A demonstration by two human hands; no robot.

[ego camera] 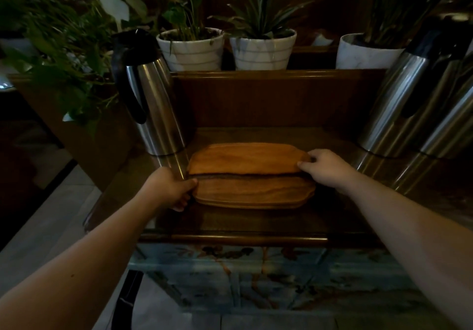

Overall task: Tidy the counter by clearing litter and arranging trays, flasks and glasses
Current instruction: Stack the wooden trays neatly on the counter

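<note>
Two trays (252, 176) are lying stacked mid-table (230, 222), the top one shifted back. We are closing our left grip (170, 189) on the lower tray's left edge, our right grip (321, 167) pinching the top tray's right end. Flasks (153, 99) are flanking them.

1. Both arms bare, extended forward from the bottom corners of frame, converging toward centre.
2. Left forearm enters from 7 o'clock, runs up toward 1 o'clock. Wrist roughly straight.
3. Left hand (171, 189) sits just left of centre, at about 9 o'clock from frame middle. Fingers curled inward in a grip, thumb on top pointing right, knuckles toward the camera.
4. Right forearm enters from 4 o'clock, angled toward 10 o'clock.
5. Right hand (323, 167) lies right of centre, palm down, fingers bent, fingertips pressing leftward. Light is dim; whether its thumb is tucked under cannot be made out.
6. Hands level with each other, well apart.
</note>
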